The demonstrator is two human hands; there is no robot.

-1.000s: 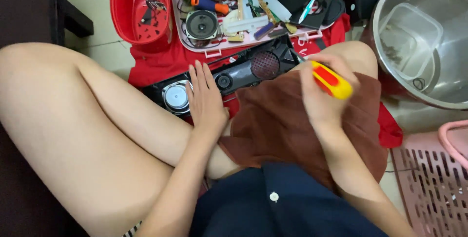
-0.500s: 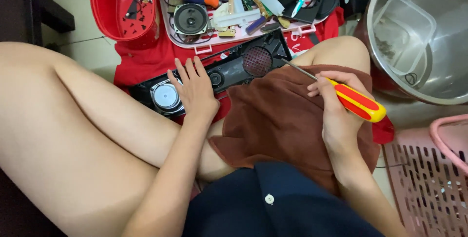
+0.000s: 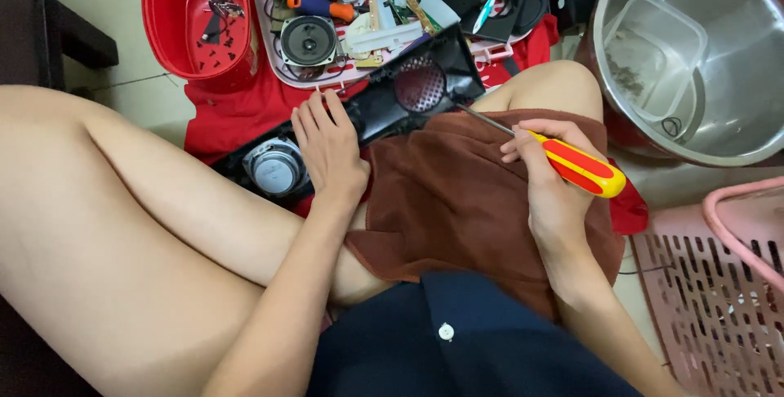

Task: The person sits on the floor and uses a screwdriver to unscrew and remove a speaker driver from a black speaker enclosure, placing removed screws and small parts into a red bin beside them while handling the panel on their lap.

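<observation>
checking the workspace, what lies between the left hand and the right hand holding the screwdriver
In the head view, the brown cloth over the lap and the black speaker panel's round grille lie between the left hand and the right hand gripping the screwdriver.

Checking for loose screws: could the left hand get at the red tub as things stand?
Probably yes: the left hand rests on the black speaker casing, and the open-topped red tub sits just beyond, nothing between.

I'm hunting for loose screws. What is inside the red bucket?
The red bucket holds a red lid-like insert with small dark screws and a black part. Anything beneath the insert is hidden.
</observation>
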